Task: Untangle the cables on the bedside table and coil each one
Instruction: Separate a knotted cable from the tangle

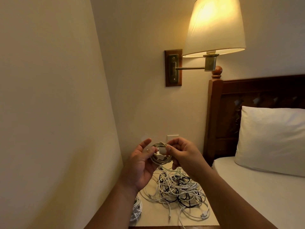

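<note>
A small coil of white cable (160, 157) is held up above the bedside table (212, 219). My left hand (140, 164) supports the coil from the left, palm up, its fingers curled round the loops. My right hand (180, 153) pinches the top strands of the same coil between thumb and fingers. Below them a tangled heap of white and black cables (179, 190) lies on the table. A second white coil (137, 210) lies at the table's left edge, partly hidden by my left forearm.
A wall runs close on the left. A lit wall lamp (214, 27) on a swing arm hangs above. The bed with a wooden headboard (231, 90) and white pillow (270, 138) borders the table on the right. A wall socket (172, 138) sits behind my hands.
</note>
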